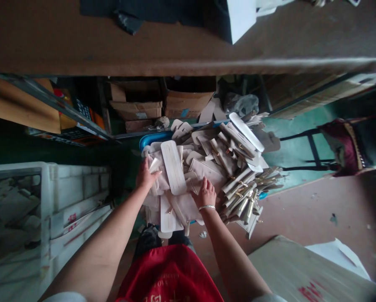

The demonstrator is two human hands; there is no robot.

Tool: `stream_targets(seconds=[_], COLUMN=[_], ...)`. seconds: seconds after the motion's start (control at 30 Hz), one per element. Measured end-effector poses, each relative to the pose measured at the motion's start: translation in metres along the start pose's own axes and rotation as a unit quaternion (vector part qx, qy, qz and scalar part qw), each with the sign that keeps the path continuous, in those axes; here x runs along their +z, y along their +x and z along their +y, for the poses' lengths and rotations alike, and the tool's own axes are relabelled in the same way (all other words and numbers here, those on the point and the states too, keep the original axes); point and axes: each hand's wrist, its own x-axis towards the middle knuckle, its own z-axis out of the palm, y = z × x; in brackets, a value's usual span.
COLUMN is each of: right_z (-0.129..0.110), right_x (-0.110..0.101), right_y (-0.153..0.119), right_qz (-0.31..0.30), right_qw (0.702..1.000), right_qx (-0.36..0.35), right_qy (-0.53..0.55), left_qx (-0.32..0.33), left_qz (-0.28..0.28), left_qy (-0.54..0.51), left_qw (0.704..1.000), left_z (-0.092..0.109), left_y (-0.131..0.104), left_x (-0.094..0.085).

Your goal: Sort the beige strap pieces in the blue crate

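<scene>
Both our hands on pale strap pile (206,167): left hand (145,176) flat, fingers apart; right hand (206,193) grip curled onto straps, clamp unclear.

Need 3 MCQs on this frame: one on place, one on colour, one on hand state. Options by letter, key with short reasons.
1. Where does the pile of pale flat pieces lie?
A. On the brown bench top
B. In a blue basket in front of the person
C. Inside the white crate

2. What colour is the apron on the person's lap?
A. Red
B. Green
C. Yellow

3. What is the left hand doing?
A. Hanging free in the air
B. Holding a cardboard box
C. Resting on the pale pieces at the pile's left side

Key:
1 B: a blue rim shows under the heap, ahead of the knees.
2 A: the cloth at the bottom centre is plainly red.
3 C: its fingers lie on the pieces; the right hand, with a bracelet at the wrist, also presses on the pile.
</scene>
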Motion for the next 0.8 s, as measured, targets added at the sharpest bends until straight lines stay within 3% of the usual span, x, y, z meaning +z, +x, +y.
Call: stream_targets(seconds=[0.13,0.23,0.3,0.4,0.5,0.57,0.6,0.67,0.73,0.8], right_z=[0.014,0.009,0.010,0.028,0.055,0.062,0.058,0.036,0.002,-0.028], right_x=[0.010,-0.006,-0.038,-0.109,-0.172,-0.186,-0.181,-0.150,-0.101,-0.054], right_y=[0.020,0.033,0.030,0.007,-0.013,-0.014,-0.010,0.003,0.021,0.038], right_qz=[-0.037,-0.099,-0.079,0.001,-0.004,-0.032,-0.051,-0.084,-0.075,-0.066], right_qw=[0.998,0.988,0.981,0.945,0.898,0.865,0.850,0.837,0.868,0.925], right_qx=[0.036,0.019,-0.069,-0.192,-0.178,-0.129,-0.108,-0.087,-0.096,-0.076], right_qy=[0.023,0.115,0.164,0.266,0.403,0.484,0.513,0.534,0.482,0.368], left_qx=[-0.026,-0.020,-0.015,0.000,0.004,-0.002,-0.005,-0.025,-0.069,-0.122], left_qz=[0.026,0.028,0.035,0.050,0.054,0.044,0.036,0.024,0.037,0.081], left_qy=[-0.006,-0.022,-0.032,-0.039,-0.026,-0.022,-0.034,-0.076,-0.129,-0.165], left_qw=[0.999,0.999,0.999,0.998,0.998,0.999,0.999,0.997,0.989,0.975], left_z=[-0.003,-0.007,-0.010,-0.012,-0.008,-0.003,-0.001,-0.001,-0.008,-0.020], left_y=[0.001,0.003,0.004,0.004,0.003,0.002,0.002,0.000,-0.004,-0.012], left_x=[0.009,0.010,0.011,0.014,0.015,0.012,0.009,-0.002,-0.014,-0.025])
